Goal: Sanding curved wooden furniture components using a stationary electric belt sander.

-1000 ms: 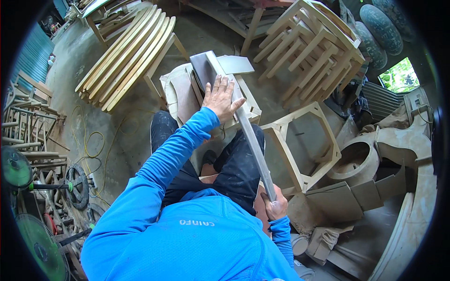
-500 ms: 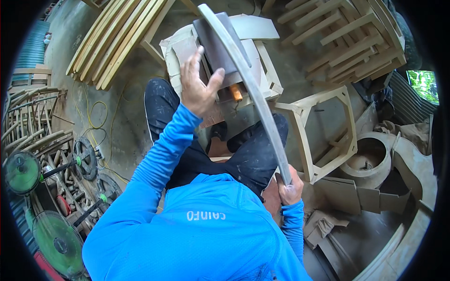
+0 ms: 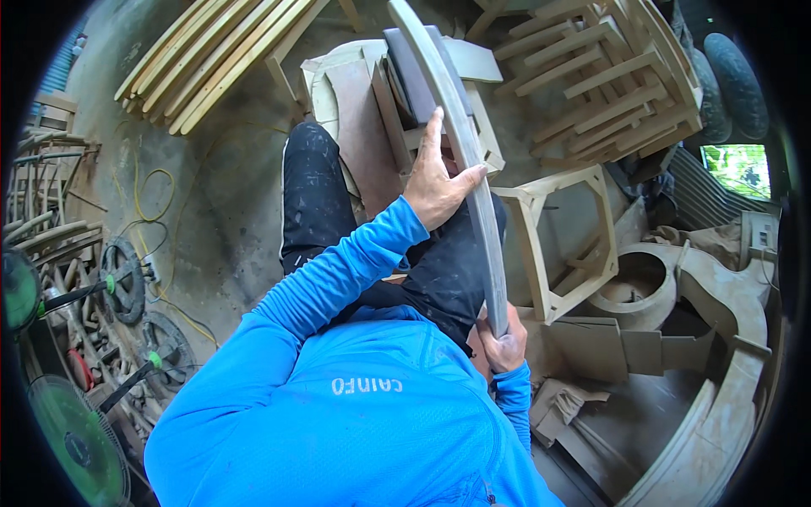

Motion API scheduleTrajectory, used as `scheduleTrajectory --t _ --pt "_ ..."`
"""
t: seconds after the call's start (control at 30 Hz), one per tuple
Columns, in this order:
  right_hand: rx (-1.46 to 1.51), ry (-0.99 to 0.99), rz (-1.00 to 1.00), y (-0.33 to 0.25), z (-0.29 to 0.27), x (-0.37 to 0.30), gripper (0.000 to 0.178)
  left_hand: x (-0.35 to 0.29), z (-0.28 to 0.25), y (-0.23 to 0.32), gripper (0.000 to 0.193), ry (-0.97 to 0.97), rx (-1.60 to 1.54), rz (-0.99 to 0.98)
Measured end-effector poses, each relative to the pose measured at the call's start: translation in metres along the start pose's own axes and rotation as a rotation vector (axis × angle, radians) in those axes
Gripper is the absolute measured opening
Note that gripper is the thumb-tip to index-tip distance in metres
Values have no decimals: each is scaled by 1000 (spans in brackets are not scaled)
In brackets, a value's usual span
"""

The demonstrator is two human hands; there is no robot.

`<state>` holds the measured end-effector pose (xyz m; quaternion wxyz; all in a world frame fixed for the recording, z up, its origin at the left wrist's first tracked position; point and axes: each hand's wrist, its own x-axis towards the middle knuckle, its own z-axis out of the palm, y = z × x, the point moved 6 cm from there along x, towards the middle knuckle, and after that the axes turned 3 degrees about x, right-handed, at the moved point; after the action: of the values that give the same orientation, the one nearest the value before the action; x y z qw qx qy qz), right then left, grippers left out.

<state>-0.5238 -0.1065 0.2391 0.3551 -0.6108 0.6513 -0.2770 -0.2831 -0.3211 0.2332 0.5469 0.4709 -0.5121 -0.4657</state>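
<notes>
A long, curved grey wooden strip (image 3: 487,237) slants from the far middle down to my right side. My right hand (image 3: 507,345) is closed round its near end. Along the strip's left edge, around its middle, lies my left hand (image 3: 437,188). Its index finger points away from me and its thumb rests over the wood; the other fingers are mostly hidden. Behind the far part of the strip is a grey-purple padded block (image 3: 404,63), set on a makeshift wooden stand (image 3: 345,63) with a flat brown panel (image 3: 365,127) on its left.
Stacked pale slats (image 3: 211,59) stand far left, wooden frames (image 3: 608,84) far right. An open wooden frame (image 3: 541,245) is beside my right knee. Fans (image 3: 76,435) and a yellow cord (image 3: 160,215) are at left; a round dusty housing (image 3: 646,308) sits at right.
My left hand has moved right, from beside the padded block onto the strip. The strip's far end has shifted slightly right and away. An orange-handled item near the block is now hidden.
</notes>
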Motion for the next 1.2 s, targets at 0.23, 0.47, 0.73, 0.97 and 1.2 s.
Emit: scheduleTrajectory --t 0.23,0.47,0.73,0.97,1.2 --pt "-71 -159 145 14 0 -8 52 -3 10 -12 98 -182 -141 -122" --pt "-291 -170 -6 -16 17 102 33 -10 -23 -1 83 -139 51 -133" --pt "-470 -201 -180 -89 67 293 36 -24 -46 8 62 -95 127 -132" --pt "-346 -166 -299 -26 46 214 32 -24 -39 19 56 -96 337 41" --pt "-335 -163 36 -12 -12 62 35 -34 9 -12 88 79 56 -194"
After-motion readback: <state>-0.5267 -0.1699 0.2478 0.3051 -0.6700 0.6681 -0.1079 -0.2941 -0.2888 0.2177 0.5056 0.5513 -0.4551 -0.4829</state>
